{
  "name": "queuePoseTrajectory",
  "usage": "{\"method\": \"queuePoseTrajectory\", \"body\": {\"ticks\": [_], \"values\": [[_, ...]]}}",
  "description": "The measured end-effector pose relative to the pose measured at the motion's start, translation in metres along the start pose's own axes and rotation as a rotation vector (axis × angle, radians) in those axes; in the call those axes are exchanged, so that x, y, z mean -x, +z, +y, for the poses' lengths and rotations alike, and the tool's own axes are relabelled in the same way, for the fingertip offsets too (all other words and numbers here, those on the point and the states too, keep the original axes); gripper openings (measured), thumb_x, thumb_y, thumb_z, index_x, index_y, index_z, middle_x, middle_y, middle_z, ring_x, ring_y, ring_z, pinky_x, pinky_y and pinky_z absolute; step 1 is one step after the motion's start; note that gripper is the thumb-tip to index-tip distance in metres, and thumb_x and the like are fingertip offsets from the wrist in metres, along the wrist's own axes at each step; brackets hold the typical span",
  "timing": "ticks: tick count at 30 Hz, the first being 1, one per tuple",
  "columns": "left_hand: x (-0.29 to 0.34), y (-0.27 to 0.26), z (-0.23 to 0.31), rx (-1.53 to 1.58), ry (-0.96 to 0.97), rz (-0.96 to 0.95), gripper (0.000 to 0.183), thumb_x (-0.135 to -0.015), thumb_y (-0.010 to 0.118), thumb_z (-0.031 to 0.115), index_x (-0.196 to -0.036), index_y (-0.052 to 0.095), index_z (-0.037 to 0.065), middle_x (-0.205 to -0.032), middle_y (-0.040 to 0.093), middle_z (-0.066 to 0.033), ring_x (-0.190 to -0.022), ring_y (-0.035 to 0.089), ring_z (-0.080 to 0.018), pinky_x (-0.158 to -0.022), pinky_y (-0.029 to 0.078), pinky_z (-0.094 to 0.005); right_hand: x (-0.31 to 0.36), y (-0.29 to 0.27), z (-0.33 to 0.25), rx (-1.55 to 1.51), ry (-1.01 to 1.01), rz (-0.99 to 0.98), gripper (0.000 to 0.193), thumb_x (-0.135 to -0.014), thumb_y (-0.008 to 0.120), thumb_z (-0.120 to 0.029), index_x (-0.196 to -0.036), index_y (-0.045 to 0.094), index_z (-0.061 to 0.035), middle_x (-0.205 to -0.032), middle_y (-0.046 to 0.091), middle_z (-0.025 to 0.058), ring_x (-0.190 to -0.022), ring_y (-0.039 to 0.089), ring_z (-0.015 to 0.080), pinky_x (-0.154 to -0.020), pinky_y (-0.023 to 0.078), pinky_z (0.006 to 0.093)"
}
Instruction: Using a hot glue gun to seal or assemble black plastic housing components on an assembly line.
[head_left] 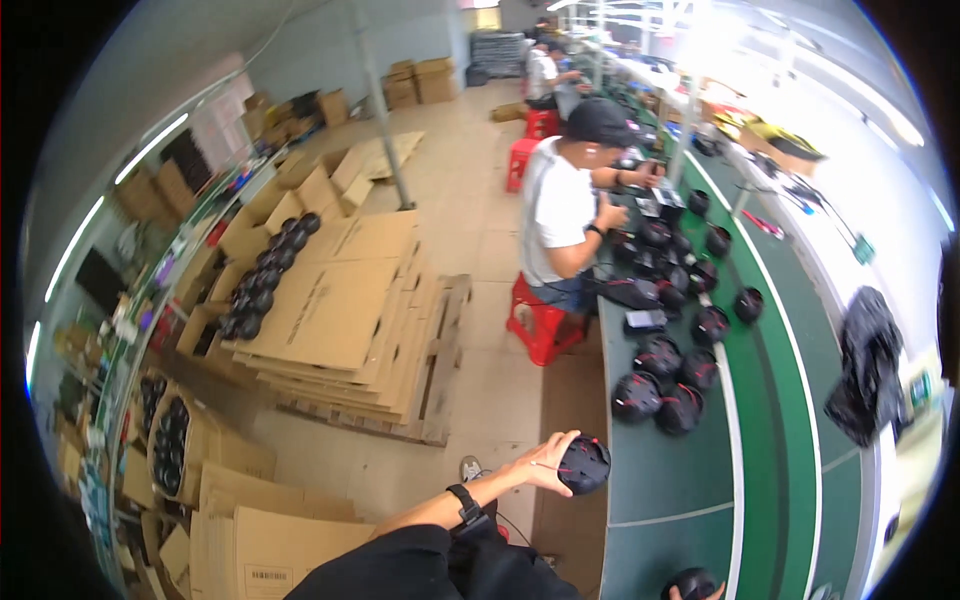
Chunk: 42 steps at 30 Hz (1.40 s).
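Note:
My left hand point(540, 468) reaches out beside the edge of the green bench, with its fingers wrapped round a black, round housing point(586, 466) that has a bit of red on it. A dark band sits on that wrist. At the lower edge of the picture, fingertips of my right hand point(714, 592) show against a second black round piece point(690, 581) over the bench; most of that hand is cut off. Farther along the bench lies a group of similar black housings point(637, 397) with red wires or trim.
The green conveyor belt point(775, 440) runs beyond the bench, with black pieces on it. A seated co-worker point(565, 205) works farther up, near a red stool point(543, 320). Flat cardboard point(330, 300) is stacked on a pallet at left. A black plastic bag point(865, 365) hangs at right.

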<state>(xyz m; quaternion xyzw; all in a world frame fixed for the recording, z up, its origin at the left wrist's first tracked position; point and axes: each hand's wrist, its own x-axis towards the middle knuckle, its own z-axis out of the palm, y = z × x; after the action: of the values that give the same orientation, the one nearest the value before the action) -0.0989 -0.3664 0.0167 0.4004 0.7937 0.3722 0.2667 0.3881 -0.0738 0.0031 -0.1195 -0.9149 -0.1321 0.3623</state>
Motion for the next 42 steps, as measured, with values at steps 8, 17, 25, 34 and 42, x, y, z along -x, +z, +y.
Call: {"method": "queuePoseTrajectory", "body": {"ticks": [8, 17, 25, 34, 42], "values": [[0.100, -0.143, -0.214, 0.295, -0.146, 0.548, 0.123, -0.051, 0.099, 0.035, -0.149, 0.031, 0.004, -0.136, 0.053, -0.0223, -0.128, 0.053, -0.0379, -0.109, 0.045, -0.0470, -0.240, 0.028, -0.221, -0.944, 0.921, -0.588, 0.126, -0.068, 0.095, -0.029, -0.161, 0.012, -0.0072, -0.158, 0.030, 0.0239, -0.147, 0.030, 0.0337, -0.123, 0.023, 0.0495], [0.198, -0.248, -0.310, 0.283, -0.564, 0.978, 0.128, -0.045, 0.101, 0.020, -0.151, 0.032, 0.003, -0.141, 0.052, -0.0189, -0.131, 0.051, -0.0357, -0.112, 0.043, -0.0475, -0.497, 0.223, -0.442, -0.900, -0.131, -1.032, 0.121, -0.061, 0.090, -0.048, -0.156, 0.026, -0.0074, -0.151, 0.037, 0.0248, -0.139, 0.038, 0.0457, -0.112, 0.041, 0.0523], [0.195, -0.310, -0.374, 0.260, -1.035, 1.315, 0.128, -0.054, 0.097, 0.022, -0.155, 0.021, 0.003, -0.152, 0.032, -0.0292, -0.135, 0.044, -0.0458, -0.111, 0.043, -0.0528, -0.626, 0.370, -0.643, -0.811, -0.565, -1.077, 0.116, -0.060, 0.089, -0.048, -0.155, 0.029, -0.0169, -0.148, 0.037, 0.0231, -0.134, 0.042, 0.0482, -0.103, 0.048, 0.0555], [0.157, -0.376, -0.431, 0.106, -1.078, 1.204, 0.142, -0.046, 0.098, 0.040, -0.157, 0.017, 0.007, -0.145, 0.041, -0.0298, -0.128, 0.052, -0.0478, -0.103, 0.048, -0.0543, -0.715, 0.499, -0.843, -0.929, -0.633, -0.927, 0.116, -0.056, 0.088, -0.041, -0.155, 0.030, -0.0234, -0.145, 0.037, 0.0284, -0.131, 0.041, 0.0520, -0.098, 0.051, 0.0593], [0.053, -0.555, -0.529, 0.110, -1.279, 1.303, 0.132, -0.055, 0.094, 0.034, -0.157, 0.016, 0.005, -0.144, 0.045, -0.0294, -0.124, 0.056, -0.0465, -0.102, 0.050, -0.0501, -0.773, 0.677, -0.979, -0.888, -0.554, -0.881, 0.111, -0.053, 0.092, -0.036, -0.149, 0.038, -0.0231, -0.141, 0.036, 0.0284, -0.123, 0.045, 0.0524, -0.083, 0.057, 0.0578]]}}
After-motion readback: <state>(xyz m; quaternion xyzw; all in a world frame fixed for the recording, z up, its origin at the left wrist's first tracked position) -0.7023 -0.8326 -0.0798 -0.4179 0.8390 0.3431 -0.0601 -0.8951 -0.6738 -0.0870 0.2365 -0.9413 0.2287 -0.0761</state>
